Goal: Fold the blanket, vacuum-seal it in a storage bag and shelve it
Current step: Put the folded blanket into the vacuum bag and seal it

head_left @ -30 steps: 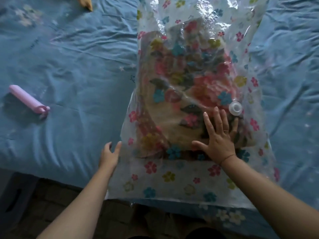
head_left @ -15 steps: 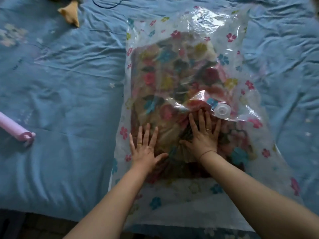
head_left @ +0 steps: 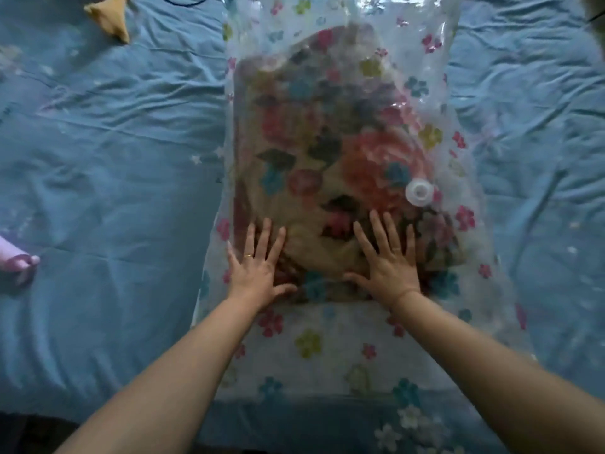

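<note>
A clear storage bag (head_left: 327, 348) printed with small flowers lies lengthwise on the blue bed sheet (head_left: 114, 178). Inside it sits the folded floral blanket (head_left: 330, 152). A round white valve (head_left: 419, 193) is on the bag's top face, right of centre. My left hand (head_left: 257, 268) presses flat on the near left part of the blanket through the plastic, fingers spread. My right hand (head_left: 388, 263) presses flat beside it, just below the valve. Both hands wear a ring.
A pink hand pump (head_left: 14, 257) lies at the left edge of the bed. A yellow cloth corner (head_left: 109, 18) sits at the top left. The bed's near edge runs along the bottom, with dark floor below left.
My left hand came from the bag's left edge onto the blanket. Both hands now press flat, a little farther apart than half a second ago.
</note>
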